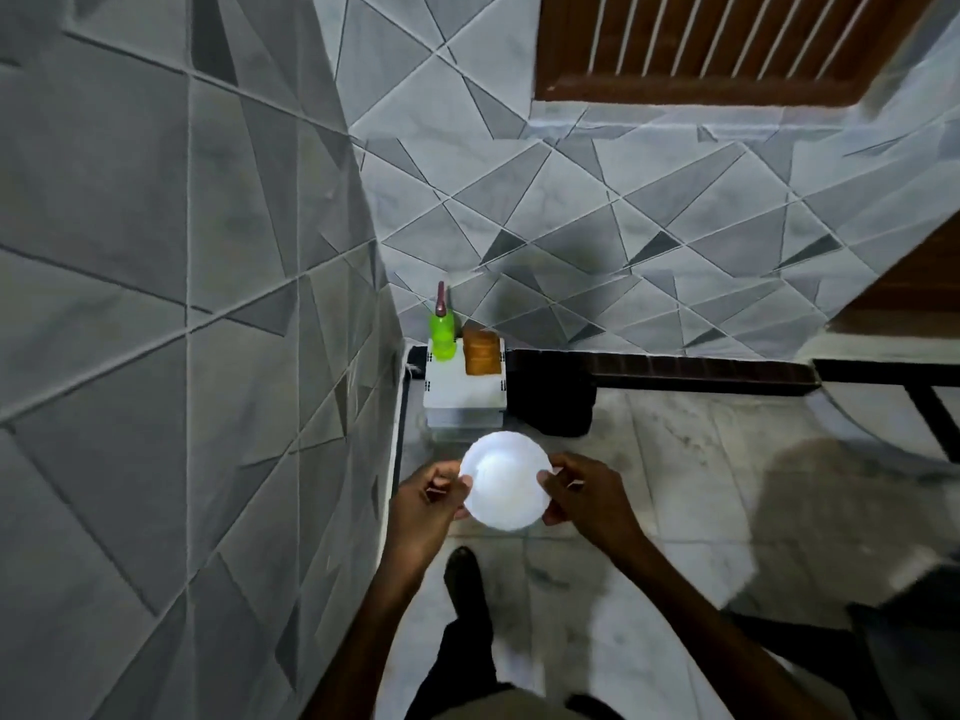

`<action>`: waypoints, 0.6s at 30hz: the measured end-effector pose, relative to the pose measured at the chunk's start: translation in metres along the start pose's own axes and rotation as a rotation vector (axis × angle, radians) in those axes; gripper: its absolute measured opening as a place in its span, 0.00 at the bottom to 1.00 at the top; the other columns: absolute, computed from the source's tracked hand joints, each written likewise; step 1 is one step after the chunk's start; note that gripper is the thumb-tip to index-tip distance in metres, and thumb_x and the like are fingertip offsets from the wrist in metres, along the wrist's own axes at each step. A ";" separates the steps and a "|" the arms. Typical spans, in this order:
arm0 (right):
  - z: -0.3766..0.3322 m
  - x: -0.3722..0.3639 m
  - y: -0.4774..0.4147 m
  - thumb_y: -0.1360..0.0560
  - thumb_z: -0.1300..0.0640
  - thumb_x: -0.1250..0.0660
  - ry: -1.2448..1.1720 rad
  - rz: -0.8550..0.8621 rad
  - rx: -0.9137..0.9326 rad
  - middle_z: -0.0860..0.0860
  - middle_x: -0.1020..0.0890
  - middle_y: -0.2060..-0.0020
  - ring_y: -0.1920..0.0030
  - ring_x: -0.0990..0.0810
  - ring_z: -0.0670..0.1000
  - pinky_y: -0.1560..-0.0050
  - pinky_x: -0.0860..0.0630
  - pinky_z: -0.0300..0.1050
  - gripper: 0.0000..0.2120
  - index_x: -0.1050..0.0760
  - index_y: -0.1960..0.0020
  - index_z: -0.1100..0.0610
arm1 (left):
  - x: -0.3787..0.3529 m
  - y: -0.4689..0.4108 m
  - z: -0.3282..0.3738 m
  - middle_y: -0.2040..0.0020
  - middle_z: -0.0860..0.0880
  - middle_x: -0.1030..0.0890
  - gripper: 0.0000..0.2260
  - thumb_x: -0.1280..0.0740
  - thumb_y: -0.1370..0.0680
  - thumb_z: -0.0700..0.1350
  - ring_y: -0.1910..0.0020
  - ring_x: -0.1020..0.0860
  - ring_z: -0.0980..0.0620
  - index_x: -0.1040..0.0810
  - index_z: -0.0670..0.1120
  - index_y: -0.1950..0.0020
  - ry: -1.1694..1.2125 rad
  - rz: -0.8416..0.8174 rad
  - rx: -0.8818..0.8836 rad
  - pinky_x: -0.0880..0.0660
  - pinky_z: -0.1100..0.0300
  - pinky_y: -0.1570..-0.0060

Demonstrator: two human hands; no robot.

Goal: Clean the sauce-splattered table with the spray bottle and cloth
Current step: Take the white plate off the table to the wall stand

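Note:
I hold a round white plate level in front of me. My left hand grips its left rim with curled fingers, and my right hand pinches its right rim. Beyond the plate, in the corner of the room, stands a small white table. On its far end are a green spray bottle with a reddish nozzle and a folded orange-brown cloth. I cannot make out any sauce on the tabletop from here.
A grey tiled wall runs close along my left side and another closes the back. A dark object sits on the marble floor right of the table. Dark furniture legs stand at the far right. My shoe shows below the plate.

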State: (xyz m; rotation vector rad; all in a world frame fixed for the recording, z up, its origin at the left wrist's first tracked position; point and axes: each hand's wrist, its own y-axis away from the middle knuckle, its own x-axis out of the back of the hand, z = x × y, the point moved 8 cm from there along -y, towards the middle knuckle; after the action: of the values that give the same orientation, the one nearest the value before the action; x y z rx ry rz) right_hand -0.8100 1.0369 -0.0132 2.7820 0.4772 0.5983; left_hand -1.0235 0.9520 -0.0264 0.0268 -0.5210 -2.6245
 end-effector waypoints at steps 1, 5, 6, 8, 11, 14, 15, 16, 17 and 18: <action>-0.007 -0.005 -0.027 0.22 0.61 0.29 -0.010 0.004 -0.017 0.51 0.16 0.63 0.69 0.15 0.50 0.63 0.15 0.56 0.09 0.19 0.43 0.58 | 0.002 -0.029 0.007 0.56 0.47 0.16 0.06 0.29 0.24 0.38 0.55 0.17 0.48 0.18 0.49 0.52 -0.012 -0.010 0.000 0.18 0.57 0.60; -0.031 -0.018 -0.107 0.22 0.62 0.30 -0.014 -0.007 -0.057 0.51 0.17 0.62 0.70 0.16 0.45 0.68 0.17 0.43 0.08 0.20 0.43 0.59 | 0.007 -0.117 0.035 0.58 0.49 0.18 0.06 0.29 0.24 0.39 0.58 0.18 0.48 0.19 0.51 0.53 -0.107 -0.043 0.009 0.18 0.57 0.60; -0.035 -0.023 -0.131 0.22 0.62 0.30 -0.018 -0.009 -0.064 0.51 0.17 0.62 0.70 0.16 0.44 0.69 0.18 0.41 0.08 0.20 0.43 0.58 | 0.008 -0.142 0.040 0.57 0.49 0.18 0.07 0.29 0.24 0.39 0.57 0.18 0.49 0.19 0.51 0.52 -0.121 -0.051 0.019 0.18 0.57 0.60; -0.038 -0.031 -0.177 0.22 0.62 0.30 -0.011 -0.023 -0.087 0.50 0.17 0.62 0.71 0.16 0.44 0.69 0.18 0.40 0.08 0.21 0.44 0.56 | 0.008 -0.187 0.046 0.56 0.47 0.18 0.07 0.28 0.24 0.39 0.57 0.18 0.50 0.19 0.51 0.51 -0.138 -0.057 0.033 0.18 0.57 0.60; -0.031 -0.047 -0.244 0.21 0.62 0.31 0.041 -0.067 -0.128 0.55 0.17 0.60 0.70 0.17 0.42 0.70 0.19 0.38 0.08 0.20 0.42 0.60 | 0.008 -0.248 0.045 0.59 0.47 0.19 0.08 0.28 0.24 0.39 0.59 0.19 0.50 0.19 0.50 0.50 -0.178 -0.049 0.061 0.18 0.58 0.59; -0.002 -0.072 -0.317 0.21 0.62 0.31 0.077 -0.099 -0.187 0.61 0.17 0.55 0.69 0.18 0.41 0.71 0.21 0.34 0.11 0.21 0.40 0.64 | 0.008 -0.318 0.023 0.62 0.52 0.19 0.08 0.28 0.25 0.40 0.62 0.18 0.50 0.20 0.53 0.52 -0.254 -0.027 0.075 0.18 0.55 0.57; 0.007 -0.080 -0.337 0.21 0.61 0.31 0.094 -0.104 -0.202 0.61 0.17 0.55 0.69 0.18 0.40 0.71 0.22 0.33 0.11 0.22 0.40 0.64 | 0.008 -0.339 0.013 0.63 0.53 0.19 0.08 0.28 0.25 0.41 0.62 0.18 0.49 0.20 0.54 0.53 -0.278 -0.024 0.072 0.18 0.53 0.55; 0.024 -0.092 -0.364 0.21 0.61 0.31 0.116 -0.113 -0.223 0.61 0.18 0.55 0.70 0.19 0.39 0.72 0.23 0.32 0.11 0.22 0.40 0.65 | 0.007 -0.368 -0.006 0.63 0.53 0.19 0.07 0.27 0.25 0.42 0.62 0.18 0.49 0.19 0.54 0.53 -0.296 -0.012 0.084 0.19 0.53 0.54; 0.035 -0.100 -0.383 0.21 0.62 0.31 0.138 -0.112 -0.230 0.61 0.18 0.55 0.69 0.19 0.39 0.72 0.24 0.31 0.11 0.22 0.41 0.65 | 0.006 -0.389 -0.018 0.63 0.54 0.19 0.07 0.27 0.25 0.42 0.62 0.18 0.49 0.20 0.54 0.53 -0.314 -0.007 0.092 0.20 0.53 0.53; 0.055 -0.112 -0.409 0.22 0.61 0.30 0.162 -0.112 -0.237 0.61 0.17 0.54 0.69 0.18 0.41 0.71 0.24 0.30 0.11 0.22 0.41 0.65 | 0.005 -0.416 -0.038 0.63 0.55 0.20 0.07 0.27 0.26 0.42 0.62 0.18 0.50 0.20 0.54 0.53 -0.328 0.004 0.102 0.21 0.55 0.54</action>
State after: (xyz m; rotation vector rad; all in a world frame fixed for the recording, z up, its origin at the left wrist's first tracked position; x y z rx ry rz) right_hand -0.9892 1.3600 -0.2291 2.4781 0.5525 0.8023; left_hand -1.2053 1.2782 -0.2142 -0.3774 -0.7630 -2.6082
